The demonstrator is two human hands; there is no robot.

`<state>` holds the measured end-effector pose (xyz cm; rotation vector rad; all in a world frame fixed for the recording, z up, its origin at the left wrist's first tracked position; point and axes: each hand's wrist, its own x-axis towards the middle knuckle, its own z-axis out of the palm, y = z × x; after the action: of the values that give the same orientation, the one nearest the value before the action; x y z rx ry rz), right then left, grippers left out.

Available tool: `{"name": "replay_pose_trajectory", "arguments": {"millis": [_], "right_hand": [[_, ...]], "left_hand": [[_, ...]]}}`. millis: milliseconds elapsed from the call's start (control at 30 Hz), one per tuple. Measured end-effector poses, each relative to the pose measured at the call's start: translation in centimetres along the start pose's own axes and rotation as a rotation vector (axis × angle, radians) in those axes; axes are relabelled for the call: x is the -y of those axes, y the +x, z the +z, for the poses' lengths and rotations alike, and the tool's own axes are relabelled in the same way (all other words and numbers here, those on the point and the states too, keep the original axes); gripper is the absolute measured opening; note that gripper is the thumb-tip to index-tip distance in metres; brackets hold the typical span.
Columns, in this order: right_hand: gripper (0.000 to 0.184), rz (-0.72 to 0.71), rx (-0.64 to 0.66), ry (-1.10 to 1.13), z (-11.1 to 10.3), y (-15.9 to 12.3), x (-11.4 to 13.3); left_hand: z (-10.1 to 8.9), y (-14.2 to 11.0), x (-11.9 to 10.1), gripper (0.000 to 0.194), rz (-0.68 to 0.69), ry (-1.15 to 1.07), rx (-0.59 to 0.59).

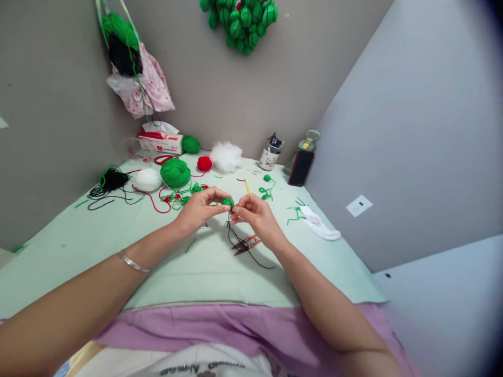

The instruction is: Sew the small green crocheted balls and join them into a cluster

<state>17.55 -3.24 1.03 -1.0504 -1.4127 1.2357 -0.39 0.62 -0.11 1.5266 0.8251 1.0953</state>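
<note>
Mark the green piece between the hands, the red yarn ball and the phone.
Green piece [227, 201]: head view, middle of its visible side.
Red yarn ball [204, 164]: head view, middle of its front.
Phone [301, 168]: head view, its dark screen.

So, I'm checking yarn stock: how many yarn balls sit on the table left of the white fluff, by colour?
Green yarn balls: 2
Red yarn ball: 1
White yarn ball: 1
Total: 4, leaving out the loose black yarn
</note>
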Motion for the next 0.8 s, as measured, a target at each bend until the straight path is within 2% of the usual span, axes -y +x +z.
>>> {"name": "replay_pose_trajectory", "arguments": {"millis": [167, 233, 300, 367, 467, 567, 700, 767, 800], "right_hand": [[0.009, -0.258, -0.08, -0.615, -0.2, -0.2, -0.9], [0.01, -0.354, -0.116, -0.732, -0.2, -0.3, -0.6], [0.01, -0.404, -0.157, -0.66, -0.3, -0.4, 0.2], [0.011, -0.406, -0.189, -0.474, -0.5, -0.5, 1.3], [0.014, -0.312, -0.15, -0.232, -0.5, -0.5, 2.4], [0.011, -0.286, -0.104, -0.222, -0.5, -0.1, 2.6], [0.008, -0.413, -0.262, -0.224, -1.0, 0.2, 3.2], [0.014, -0.389, -0.287, -0.12, -1.2, 0.2, 4.0], [0.019, -0.327, -0.229, -0.066, -1.3, 0.1, 4.6]], "left_hand": [[0.5, -0.2, 0.5, 0.027, -0.02, 0.013, 0.008], [0.7, -0.2, 0.5, 0.026, -0.029, 0.01, 0.028], [0.6, -0.2, 0.2, 0.027, -0.033, 0.001, 0.058], [0.5, -0.2, -0.4, 0.028, -0.027, -0.015, 0.096], [0.3, -0.2, -1.4, 0.03, -0.002, -0.058, 0.144], [0.5, -0.4, -1.3, 0.025, -0.005, -0.077, 0.146], [1.0, -0.5, -0.1, 0.027, -0.098, -0.044, 0.13], [1.0, -0.4, 0.4, 0.028, -0.099, -0.018, 0.132], [0.9, -0.2, 0.6, 0.028, -0.087, -0.014, 0.13]]}}
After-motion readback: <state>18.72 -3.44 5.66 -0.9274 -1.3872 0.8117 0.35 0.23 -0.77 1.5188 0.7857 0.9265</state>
